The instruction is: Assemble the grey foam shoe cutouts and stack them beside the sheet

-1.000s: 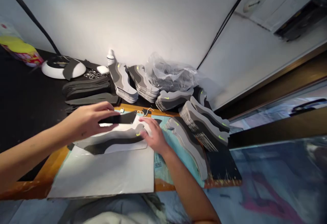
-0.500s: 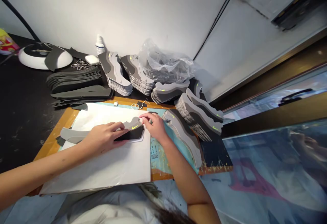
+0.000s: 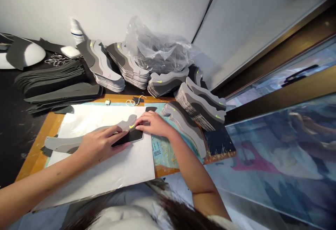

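A grey layered shoe upper piece (image 3: 64,143) with a small yellow-green swoosh lies on a white sheet (image 3: 126,167), a black part showing along its near right side. My left hand (image 3: 101,142) rests across the middle of the piece, holding it down, fingers on top and thumb along the near side. At the right end, my right hand (image 3: 153,124) has its thumb and fingertips together on the edge beside the swoosh. Whatever lies between those fingertips is too small to make out.
Stacks of similar grey pieces (image 3: 183,126) stand to the right and along the back (image 3: 102,69). Dark strips (image 3: 60,93) are piled at the left. Behind are a plastic bag (image 3: 160,48) and a white bottle (image 3: 76,32); white string (image 3: 130,103) lies near the board's far edge.
The view has swung so that the table appears farther left. My right fingertips have shifted from the piece's far tip to its edge by the swoosh. My left hand keeps its place on the piece.
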The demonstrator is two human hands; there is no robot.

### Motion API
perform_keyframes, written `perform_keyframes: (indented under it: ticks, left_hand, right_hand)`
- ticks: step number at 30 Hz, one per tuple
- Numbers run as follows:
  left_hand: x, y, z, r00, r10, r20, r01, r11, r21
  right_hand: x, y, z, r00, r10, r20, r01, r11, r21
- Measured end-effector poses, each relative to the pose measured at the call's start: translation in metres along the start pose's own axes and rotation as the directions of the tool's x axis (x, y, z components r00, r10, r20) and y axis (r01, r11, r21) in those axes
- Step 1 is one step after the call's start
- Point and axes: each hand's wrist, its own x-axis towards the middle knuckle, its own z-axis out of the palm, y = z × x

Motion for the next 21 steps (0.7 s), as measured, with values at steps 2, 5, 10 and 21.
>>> perform_keyframes:
  ticks: [2,5,10,21]
  left_hand:
    - [0.001,0.001,-0.0026,1.0,0.013,0.023,-0.013,1.0,0.008]
    - [0.003,0.002,-0.0042,0.999,0.028,0.023,-0.028,1.0,-0.005]
    - [0.0047,0.0026,-0.0038,0.999,0.031,-0.024,-0.032,0.999,-0.02]
    - [0.0059,0.0041,0.0008,0.986,0.032,-0.163,-0.036,0.999,-0.02]
  right_hand:
    - [-0.0004,0.0012,-0.0029,1.0,-0.002,0.015,0.001,1.0,0.019]
    - [-0.0013,0.0029,-0.0045,1.0,0.003,0.028,-0.004,0.999,0.033]
    - [-0.0025,0.0025,-0.0056,0.998,0.006,0.062,-0.009,0.999,0.038]
    - [-0.0013,0.0026,-0.0058,0.996,0.032,0.08,-0.033,0.999,0.018]
